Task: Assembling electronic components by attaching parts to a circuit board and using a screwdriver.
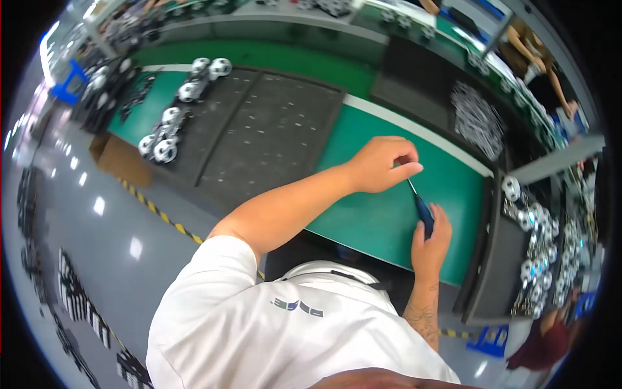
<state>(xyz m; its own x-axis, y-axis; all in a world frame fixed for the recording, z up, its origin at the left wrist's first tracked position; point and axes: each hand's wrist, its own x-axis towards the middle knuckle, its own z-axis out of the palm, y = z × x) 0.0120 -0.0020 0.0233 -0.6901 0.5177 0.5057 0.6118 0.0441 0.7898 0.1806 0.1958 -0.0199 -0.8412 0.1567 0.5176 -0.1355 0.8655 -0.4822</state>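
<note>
My right hand (433, 238) holds a screwdriver (424, 212) by its dark blue handle, low over the right part of the green worktop (363, 217). The thin metal shaft slants up and left toward my left hand (383, 163). That hand is curled above the same worktop, thumb and fingers drawn together near the shaft's tip. Whatever the curled fingers hold, if anything, is hidden from this view.
To the left, a dark foam tray (265, 129) bears small scattered pieces, with black-and-white round parts (165, 150) along its edge. A heap of grey metal pieces (476, 120) lies at back right. More shiny parts (534, 259) fill a right-hand tray. A co-worker's arm (551, 74) shows far right.
</note>
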